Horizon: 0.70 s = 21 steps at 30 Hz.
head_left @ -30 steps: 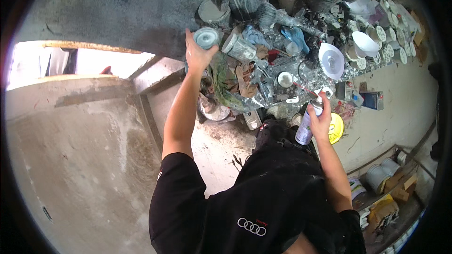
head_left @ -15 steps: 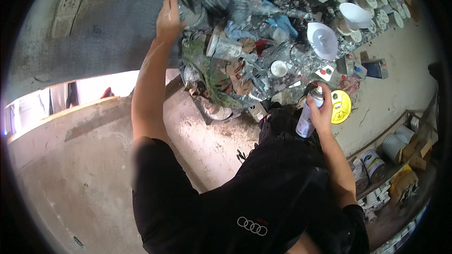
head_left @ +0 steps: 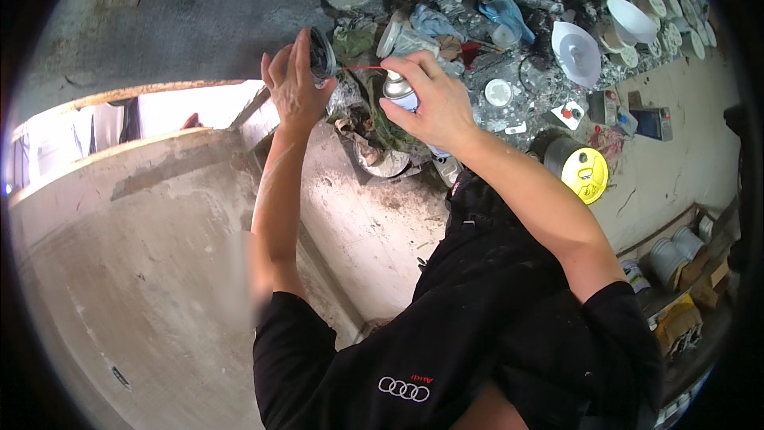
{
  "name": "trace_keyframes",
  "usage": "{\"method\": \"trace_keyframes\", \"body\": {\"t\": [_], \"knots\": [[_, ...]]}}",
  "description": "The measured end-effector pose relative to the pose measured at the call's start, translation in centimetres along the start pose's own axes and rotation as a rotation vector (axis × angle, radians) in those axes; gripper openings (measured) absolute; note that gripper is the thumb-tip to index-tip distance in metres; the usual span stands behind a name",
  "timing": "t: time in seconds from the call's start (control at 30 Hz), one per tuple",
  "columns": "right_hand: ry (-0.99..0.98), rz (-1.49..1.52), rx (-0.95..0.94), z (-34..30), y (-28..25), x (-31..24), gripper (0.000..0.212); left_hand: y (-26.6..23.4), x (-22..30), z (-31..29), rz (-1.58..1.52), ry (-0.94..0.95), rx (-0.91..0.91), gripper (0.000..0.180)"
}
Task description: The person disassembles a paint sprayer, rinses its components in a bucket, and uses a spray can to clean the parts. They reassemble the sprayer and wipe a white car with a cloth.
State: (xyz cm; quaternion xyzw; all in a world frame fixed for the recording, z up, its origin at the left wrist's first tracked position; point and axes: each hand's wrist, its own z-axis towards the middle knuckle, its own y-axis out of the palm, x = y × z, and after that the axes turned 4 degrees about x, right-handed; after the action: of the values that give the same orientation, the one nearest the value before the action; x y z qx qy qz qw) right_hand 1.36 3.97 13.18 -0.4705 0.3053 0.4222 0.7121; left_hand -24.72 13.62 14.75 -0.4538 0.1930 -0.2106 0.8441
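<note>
My left hand point(head_left: 296, 84) is at the right edge of a large dark grey sheet-like surface point(head_left: 199, 24). Its fingers and thumb curve around a dark, round, cup-like piece point(head_left: 321, 56) with a greyish rim, partly hidden by the fingers. In my right hand point(head_left: 436, 99) is an aerosol spray can point(head_left: 399, 92), gripped near its top with the index finger on the nozzle. A thin red straw point(head_left: 362, 68) runs from the nozzle toward the rim of the round piece. Whether any spray comes out cannot be seen.
The cluttered workbench carries white bowls point(head_left: 577, 54), a white round lid point(head_left: 499, 93), blue gloves point(head_left: 509, 16) and rags. A drum with a yellow lid point(head_left: 586, 175) stands right of my legs. Buckets point(head_left: 667, 255) line a lower shelf at the far right.
My right hand has brought the spray can up and leftward to my left hand. My left hand has come down a little and now holds the dark round piece.
</note>
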Motion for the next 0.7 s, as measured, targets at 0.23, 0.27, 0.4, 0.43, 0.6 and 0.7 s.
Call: {"method": "trace_keyframes", "body": {"t": [0.23, 0.27, 0.4, 0.43, 0.6, 0.7], "knots": [[-0.114, -0.03, -0.142, -1.2, 1.2, -1.9, 0.047, -1.4, 0.0, -4.7, 0.028, -0.046, -0.002, 0.111], [-0.108, -0.044, -0.165, -1.3, 1.5, -2.0, 0.047, -1.5, 0.1, -5.0, 0.023, -0.061, -0.007, 0.112], [-0.123, -0.127, -0.125, -1.5, 2.4, -2.2, 0.045, -1.9, 0.8, -5.4, 0.004, -0.134, -0.05, 0.115], [-0.137, -0.141, -0.143, -1.6, 2.6, -2.2, 0.045, -2.1, 1.0, -5.4, -0.005, -0.153, -0.065, 0.115], [-0.186, -0.156, -0.143, -1.6, 3.4, -1.8, 0.045, -2.7, 2.1, -5.1, -0.049, -0.217, -0.111, 0.116], [-0.195, -0.195, -0.109, -1.5, 3.9, -1.2, 0.044, -2.9, 2.8, -4.7, -0.069, -0.257, -0.126, 0.116]]}}
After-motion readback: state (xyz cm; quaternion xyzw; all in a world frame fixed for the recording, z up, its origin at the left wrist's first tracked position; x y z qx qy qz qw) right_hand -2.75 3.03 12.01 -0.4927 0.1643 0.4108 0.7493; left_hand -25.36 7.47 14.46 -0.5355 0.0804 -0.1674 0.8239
